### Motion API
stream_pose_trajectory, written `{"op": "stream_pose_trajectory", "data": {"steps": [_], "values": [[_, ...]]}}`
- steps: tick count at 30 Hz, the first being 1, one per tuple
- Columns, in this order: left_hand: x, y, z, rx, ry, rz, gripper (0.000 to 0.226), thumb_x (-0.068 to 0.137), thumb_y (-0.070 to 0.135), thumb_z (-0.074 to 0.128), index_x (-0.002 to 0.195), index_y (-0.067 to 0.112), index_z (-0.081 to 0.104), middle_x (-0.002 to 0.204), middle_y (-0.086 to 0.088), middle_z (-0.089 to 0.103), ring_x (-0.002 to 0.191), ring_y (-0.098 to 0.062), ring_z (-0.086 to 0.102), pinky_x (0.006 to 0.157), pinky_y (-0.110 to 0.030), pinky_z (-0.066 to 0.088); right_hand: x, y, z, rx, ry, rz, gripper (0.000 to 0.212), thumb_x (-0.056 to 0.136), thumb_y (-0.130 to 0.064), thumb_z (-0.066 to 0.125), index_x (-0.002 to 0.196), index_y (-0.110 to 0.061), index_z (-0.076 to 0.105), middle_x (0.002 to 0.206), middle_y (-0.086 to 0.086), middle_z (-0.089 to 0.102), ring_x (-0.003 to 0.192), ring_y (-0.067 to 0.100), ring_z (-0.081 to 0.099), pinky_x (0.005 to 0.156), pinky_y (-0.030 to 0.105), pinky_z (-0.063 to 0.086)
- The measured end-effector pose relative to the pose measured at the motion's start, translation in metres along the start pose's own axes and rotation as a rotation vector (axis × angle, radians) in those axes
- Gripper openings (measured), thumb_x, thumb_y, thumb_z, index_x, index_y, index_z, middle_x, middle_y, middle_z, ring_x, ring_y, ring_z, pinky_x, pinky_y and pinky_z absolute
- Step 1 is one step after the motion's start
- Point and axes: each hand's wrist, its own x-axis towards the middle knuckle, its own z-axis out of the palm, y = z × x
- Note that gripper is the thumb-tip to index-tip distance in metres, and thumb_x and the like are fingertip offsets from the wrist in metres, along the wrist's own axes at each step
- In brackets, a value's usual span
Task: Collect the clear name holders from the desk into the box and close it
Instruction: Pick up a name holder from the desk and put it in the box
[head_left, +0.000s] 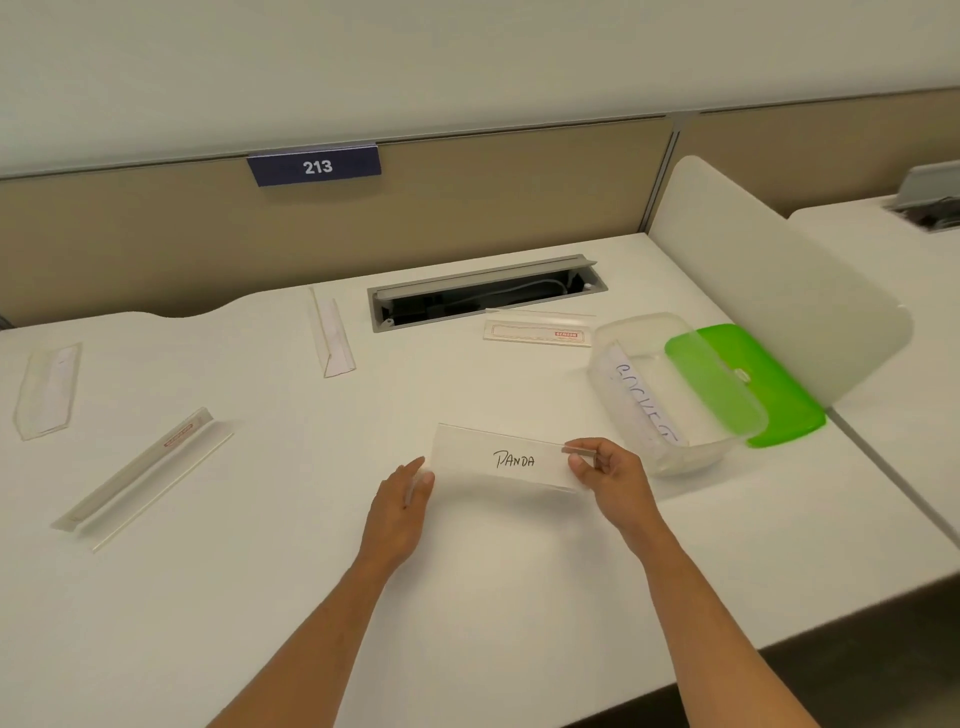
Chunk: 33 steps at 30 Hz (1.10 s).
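Note:
A clear name holder (506, 460) with a card reading "PANDA" is held above the desk between both hands. My left hand (402, 501) grips its left end and my right hand (605, 475) pinches its right end. Just to the right stands the clear plastic box (675, 457), open, with one holder (641, 395) leaning inside. Its green lid (753, 384) lies behind it on the right. Other clear holders lie on the desk: one at the far left (47, 389), one at the front left (140, 475), one at the back middle (332, 335), one by the cable tray (537, 332).
An open cable tray (483, 293) is sunk into the white desk (260, 597) at the back. A frosted side divider (769, 280) stands right of the box. A beige partition carries a blue "213" sign (316, 166). The desk's front edge runs at lower right.

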Motion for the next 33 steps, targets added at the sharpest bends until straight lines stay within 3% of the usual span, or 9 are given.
{"op": "stream_pose_trajectory", "data": {"steps": [3,5,7,10,14,18,22,26,33], "values": [[0.006,-0.005,0.014,0.195,-0.017,0.065,0.054,0.101,0.047,0.037,0.148,0.020,0.038,0.157,0.003,0.034,0.150,-0.011,0.013,0.122,-0.032,0.000,0.004,-0.004,-0.012,0.002,0.109,-0.022,0.015,0.086,-0.014,0.072,0.091,-0.028,0.076,0.097,0.008,0.074,0.083,0.018,0.058,0.079,0.035,0.049],[0.007,-0.012,0.021,0.354,-0.018,0.125,0.055,0.102,0.045,0.039,0.150,0.019,0.034,0.160,0.002,0.027,0.151,-0.014,0.008,0.121,-0.033,-0.005,0.008,-0.010,-0.020,-0.026,0.180,-0.044,0.016,0.084,-0.018,0.073,0.090,-0.032,0.076,0.099,0.018,0.071,0.082,0.027,0.058,0.080,0.042,0.051],[0.006,-0.021,0.025,0.531,-0.002,0.189,0.058,0.101,0.046,0.040,0.152,0.020,0.031,0.162,0.003,0.021,0.151,-0.015,0.004,0.121,-0.034,-0.006,0.012,-0.019,-0.026,-0.063,0.239,-0.084,0.017,0.083,-0.020,0.074,0.089,-0.035,0.075,0.096,0.014,0.072,0.085,0.030,0.060,0.084,0.045,0.052],[0.005,-0.028,0.029,0.662,0.028,0.232,0.061,0.101,0.049,0.036,0.154,0.022,0.025,0.163,0.005,0.015,0.151,-0.015,0.001,0.121,-0.034,-0.008,0.015,-0.036,-0.037,-0.070,0.345,-0.135,0.018,0.081,-0.022,0.075,0.084,-0.040,0.074,0.088,-0.003,0.074,0.081,0.020,0.060,0.080,0.037,0.052],[0.003,-0.027,0.032,0.732,0.037,0.231,0.061,0.101,0.050,0.031,0.155,0.022,0.021,0.164,0.005,0.012,0.151,-0.014,-0.001,0.121,-0.035,-0.008,0.023,-0.048,-0.054,-0.053,0.528,-0.162,0.009,0.083,-0.026,0.075,0.085,-0.034,0.072,0.081,-0.012,0.071,0.076,0.015,0.063,0.072,0.031,0.053],[0.001,-0.025,0.032,0.742,0.035,0.228,0.061,0.101,0.049,0.030,0.155,0.022,0.020,0.164,0.005,0.011,0.151,-0.014,-0.003,0.122,-0.036,-0.008,0.033,-0.052,-0.073,-0.145,0.697,-0.151,0.020,0.084,-0.027,0.073,0.101,-0.017,0.074,0.079,0.001,0.070,0.069,0.013,0.057,0.069,0.027,0.050],[0.001,-0.025,0.032,0.778,0.028,0.221,0.062,0.101,0.050,0.026,0.156,0.022,0.015,0.164,0.006,0.007,0.150,-0.012,-0.007,0.121,-0.035,-0.010,0.041,-0.056,-0.092,-0.258,0.835,-0.117,0.025,0.084,-0.031,0.070,0.105,-0.017,0.074,0.099,0.004,0.074,0.085,0.020,0.064,0.078,0.027,0.047],[0.001,-0.026,0.033,0.790,0.025,0.220,0.062,0.101,0.050,0.026,0.156,0.022,0.015,0.164,0.006,0.007,0.150,-0.011,-0.008,0.121,-0.035,-0.011,0.050,-0.058,-0.105,-0.405,0.880,-0.061,0.030,0.085,-0.033,0.067,0.110,-0.017,0.072,0.112,0.005,0.071,0.106,0.032,0.060,0.089,0.034,0.043],[0.002,-0.028,0.033,0.798,0.028,0.218,0.062,0.101,0.051,0.026,0.156,0.023,0.016,0.164,0.007,0.008,0.149,-0.009,-0.009,0.121,-0.034,-0.010,0.064,-0.053,-0.109,-0.589,0.835,0.023,0.032,0.085,-0.031,0.068,0.113,-0.016,0.070,0.115,0.012,0.070,0.108,0.038,0.058,0.090,0.040,0.044]]}}
